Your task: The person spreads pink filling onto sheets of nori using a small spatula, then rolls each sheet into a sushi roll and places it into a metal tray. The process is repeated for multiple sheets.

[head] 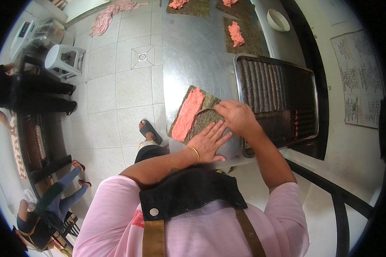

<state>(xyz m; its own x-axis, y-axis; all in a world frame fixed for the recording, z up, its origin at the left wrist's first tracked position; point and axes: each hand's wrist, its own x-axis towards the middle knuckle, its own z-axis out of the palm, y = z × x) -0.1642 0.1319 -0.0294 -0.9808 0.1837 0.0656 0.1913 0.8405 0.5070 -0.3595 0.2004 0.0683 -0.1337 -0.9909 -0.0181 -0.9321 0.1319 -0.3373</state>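
A nori sheet (203, 124) lies at an angle on the steel table near its front left edge, with pink paste (188, 114) spread in a band along its left side. My left hand (210, 141), wearing a gold bangle, rests flat with fingers spread on the sheet's lower right part. My right hand (234, 115) is closed on the sheet's upper right part, where the nori is lifted and creased; its fingertips are partly hidden. Right of my right hand stands a metal tray (239, 80) holding rows of dark nori rolls (263, 85).
More nori sheets (251, 43) with lumps of pink paste (235, 33) lie on the table's far part. A white bowl (277, 20) stands beyond, at the right. Across the tiled floor are a white stool (59, 59) and two people at another work surface.
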